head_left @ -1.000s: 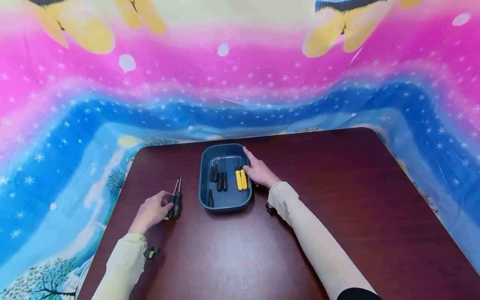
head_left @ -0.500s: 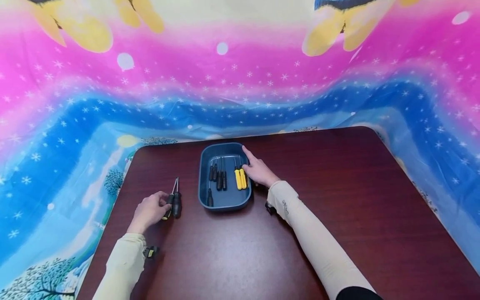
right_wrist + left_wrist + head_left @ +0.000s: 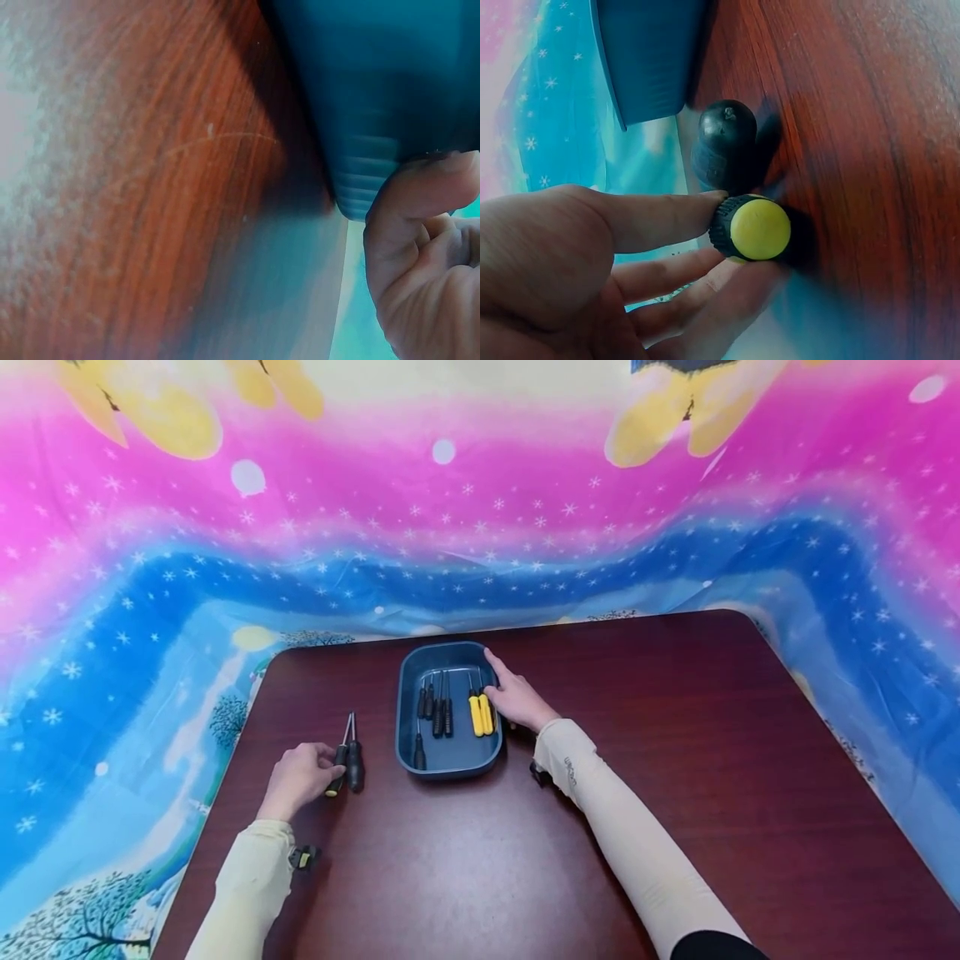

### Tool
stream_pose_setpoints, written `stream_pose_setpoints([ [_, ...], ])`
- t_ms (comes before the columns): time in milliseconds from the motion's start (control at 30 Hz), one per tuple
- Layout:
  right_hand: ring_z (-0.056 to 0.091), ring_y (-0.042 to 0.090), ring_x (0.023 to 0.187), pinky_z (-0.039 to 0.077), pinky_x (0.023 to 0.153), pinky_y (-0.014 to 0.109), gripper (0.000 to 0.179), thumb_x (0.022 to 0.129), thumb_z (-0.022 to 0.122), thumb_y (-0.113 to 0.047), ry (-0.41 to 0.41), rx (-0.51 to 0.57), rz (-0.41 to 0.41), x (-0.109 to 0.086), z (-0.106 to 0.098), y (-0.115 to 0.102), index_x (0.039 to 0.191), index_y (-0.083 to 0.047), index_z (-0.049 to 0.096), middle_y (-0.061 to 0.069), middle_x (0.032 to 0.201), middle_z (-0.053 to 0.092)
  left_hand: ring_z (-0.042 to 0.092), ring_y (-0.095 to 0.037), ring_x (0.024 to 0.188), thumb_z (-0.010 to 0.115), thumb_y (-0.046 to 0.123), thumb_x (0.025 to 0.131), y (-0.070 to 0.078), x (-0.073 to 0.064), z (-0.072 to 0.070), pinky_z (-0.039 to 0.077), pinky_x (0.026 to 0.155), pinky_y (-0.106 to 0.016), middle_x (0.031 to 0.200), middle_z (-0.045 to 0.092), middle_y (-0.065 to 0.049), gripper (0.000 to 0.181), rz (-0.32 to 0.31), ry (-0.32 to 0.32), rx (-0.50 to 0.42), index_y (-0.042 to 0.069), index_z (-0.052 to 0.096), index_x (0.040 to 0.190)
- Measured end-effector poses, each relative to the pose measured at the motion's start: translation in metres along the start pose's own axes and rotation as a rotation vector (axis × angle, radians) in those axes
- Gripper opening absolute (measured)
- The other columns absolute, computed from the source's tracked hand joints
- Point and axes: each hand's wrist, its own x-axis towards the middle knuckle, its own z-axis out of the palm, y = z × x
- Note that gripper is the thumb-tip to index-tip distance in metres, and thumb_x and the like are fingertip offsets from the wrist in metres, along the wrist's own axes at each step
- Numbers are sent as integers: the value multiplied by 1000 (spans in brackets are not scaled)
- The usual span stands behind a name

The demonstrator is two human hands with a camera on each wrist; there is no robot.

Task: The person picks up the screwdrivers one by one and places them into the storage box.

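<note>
My left hand pinches a screwdriver by its black handle, between thumb and fingers. The handle's round yellow end faces the left wrist camera. Right beside it on the table lies a second screwdriver, its handle all black. Both shafts point toward the far edge. My right hand rests on the right side of a dark blue-grey box, index finger stretched along the rim and thumb at the rim. Inside lie several black-handled screwdrivers and two with yellow handles.
Everything stands on a dark red-brown wooden table with rounded far corners. A printed cloth in pink and blue hangs around its far side and flanks. Small camera mounts sit on the wrists.
The handle in my left hand has swung slightly left, widening the gap to the black screwdriver's handle. My right hand keeps its place on the box; the head view has tilted a little.
</note>
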Motion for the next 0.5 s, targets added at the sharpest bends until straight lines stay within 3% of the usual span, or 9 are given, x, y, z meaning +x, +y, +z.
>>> stream_pose_setpoints([
  [500,42,22,42,52,51,41,74,109,45,-22,-14,6,7,0,0,0,164,-47,4,2,58,40,71,-28,83,72,25,92,-4,1,4,51,81,-50,91,78,-12,36,-25,76,-19,-3,73,114],
])
